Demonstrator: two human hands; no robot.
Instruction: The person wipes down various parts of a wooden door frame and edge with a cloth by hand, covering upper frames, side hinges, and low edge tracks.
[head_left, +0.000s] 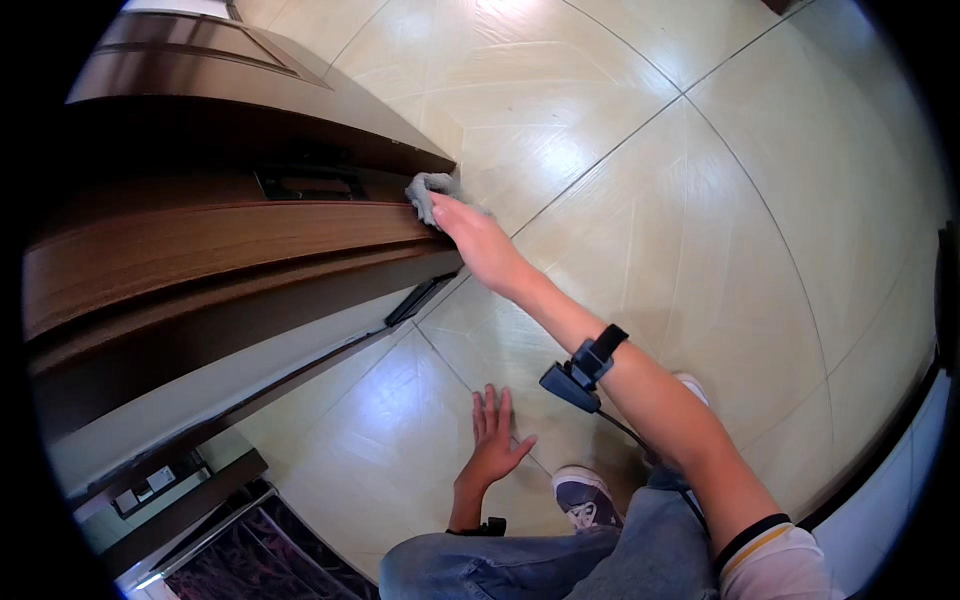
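Observation:
A grey cloth (433, 196) lies bunched under the fingers of my right hand (480, 238), which presses it against the lower end of a brown wooden door frame (247, 236), close to the tiled floor (600, 225). Part of the cloth is hidden behind the hand. My left hand (495, 442) is below it in the picture, over the floor, with its fingers spread and nothing in it; whether it touches the tiles I cannot tell. A dark metal strike plate (311, 184) is set in the frame left of the cloth.
A brown panelled door (225, 67) stands at upper left. A switch plate (161, 480) and a dark patterned surface with a metal edge (247, 547) are at lower left. My shoe (585, 499) rests on the floor beside my bent knee. A strapped device (585, 371) with a cable sits on my right forearm.

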